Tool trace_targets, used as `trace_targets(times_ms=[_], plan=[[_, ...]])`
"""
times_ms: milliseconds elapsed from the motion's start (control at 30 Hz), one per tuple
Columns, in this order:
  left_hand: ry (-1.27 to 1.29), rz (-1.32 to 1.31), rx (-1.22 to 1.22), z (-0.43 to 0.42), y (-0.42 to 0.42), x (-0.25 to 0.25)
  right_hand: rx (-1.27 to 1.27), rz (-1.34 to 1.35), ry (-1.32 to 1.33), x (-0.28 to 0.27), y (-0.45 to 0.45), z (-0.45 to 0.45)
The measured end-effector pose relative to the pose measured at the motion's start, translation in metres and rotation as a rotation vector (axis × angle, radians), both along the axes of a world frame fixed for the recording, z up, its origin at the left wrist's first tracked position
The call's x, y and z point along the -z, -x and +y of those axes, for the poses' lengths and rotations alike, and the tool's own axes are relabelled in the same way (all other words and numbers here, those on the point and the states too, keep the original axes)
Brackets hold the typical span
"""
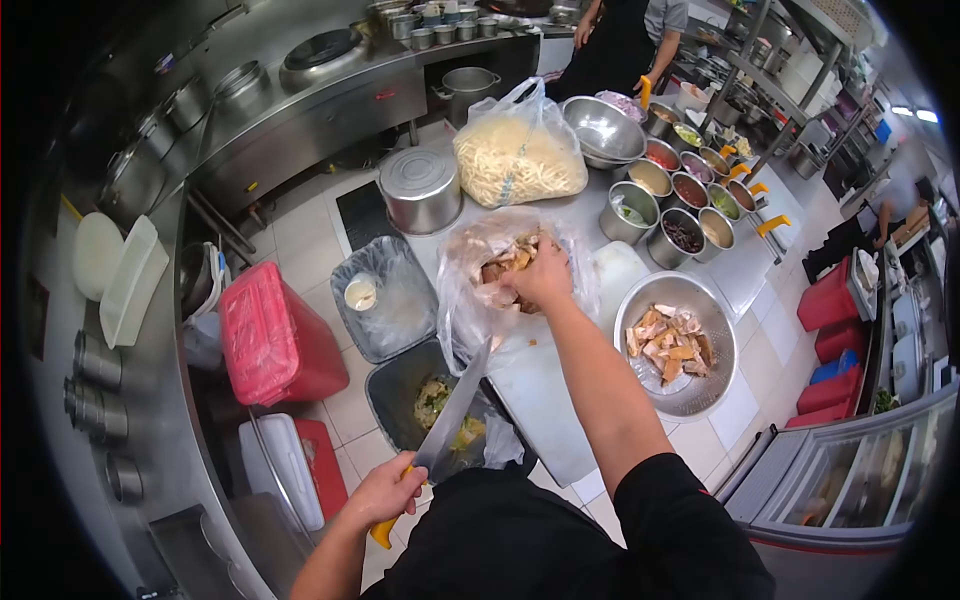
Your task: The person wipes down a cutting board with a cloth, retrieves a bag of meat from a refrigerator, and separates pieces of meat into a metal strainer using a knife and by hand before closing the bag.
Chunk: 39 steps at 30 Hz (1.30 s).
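My left hand [392, 490] is closed round the yellow handle of a large knife [455, 410], its blade pointing up toward the clear plastic bag [462, 250]. Inside that open bag, my right hand [541, 277] has its fingers curled on brown and pale meat pieces [508, 262]. The bag sits on the steel table beside a white cutting board [545, 400]. Right of my forearm, a perforated metal bowl [712, 318] holds more cut pieces [668, 345].
A bag of pale strips [520, 165], a lidded pot [420, 190] and several metal containers [683, 235] stand at the table's far side. Two lined bins [375, 335] are left of the board, near a red lidded bin [280, 335]. Another person [620, 45] stands beyond the table.
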<state>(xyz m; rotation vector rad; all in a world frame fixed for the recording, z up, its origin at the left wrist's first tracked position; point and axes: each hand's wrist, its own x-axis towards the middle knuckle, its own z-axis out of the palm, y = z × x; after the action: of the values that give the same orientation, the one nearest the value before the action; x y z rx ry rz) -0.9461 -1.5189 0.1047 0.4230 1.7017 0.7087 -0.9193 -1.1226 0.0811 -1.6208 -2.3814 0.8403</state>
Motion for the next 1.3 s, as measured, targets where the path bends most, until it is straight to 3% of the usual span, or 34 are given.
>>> trace_targets(times_ms=[133,267,300,400,533,567,700,900,1000,1033,1133,1300], plan=[[-0.018,0.051,-0.002,-0.004,-0.002,-0.009,-0.045,0.177,-0.078,0.024,-0.009,0.004],[-0.055,0.059,-0.025,-0.008,-0.008,-0.015,-0.094,0.106,-0.058,0.022,-0.018,0.007],[-0.077,0.050,-0.035,-0.007,-0.010,-0.014,-0.053,0.159,-0.155,0.027,-0.022,0.006],[-0.131,0.058,-0.020,-0.004,-0.010,-0.017,-0.098,0.284,-0.082,0.029,-0.040,0.027],[-0.121,0.054,-0.048,0.014,-0.007,-0.020,0.101,0.421,0.139,0.013,-0.053,0.040],[-0.143,0.052,-0.035,0.018,-0.005,-0.017,0.137,0.488,0.298,0.004,-0.057,0.040],[-0.178,0.084,-0.017,0.039,-0.003,-0.005,0.290,0.953,0.732,-0.026,-0.070,0.027],[-0.217,0.036,-0.041,0.058,-0.002,-0.007,0.288,1.262,0.988,-0.045,-0.122,0.039],[-0.244,0.020,-0.031,0.061,-0.002,-0.010,0.184,1.420,0.923,-0.065,-0.177,0.050],[-0.252,0.044,-0.014,0.061,-0.003,-0.014,0.166,1.406,0.714,-0.083,-0.191,0.039],[-0.315,0.023,0.002,0.057,-0.006,-0.016,0.261,0.923,0.198,-0.077,-0.243,0.053],[-0.219,-0.019,0.159,0.055,-0.008,-0.021,0.352,0.370,0.017,-0.040,-0.289,0.077]])
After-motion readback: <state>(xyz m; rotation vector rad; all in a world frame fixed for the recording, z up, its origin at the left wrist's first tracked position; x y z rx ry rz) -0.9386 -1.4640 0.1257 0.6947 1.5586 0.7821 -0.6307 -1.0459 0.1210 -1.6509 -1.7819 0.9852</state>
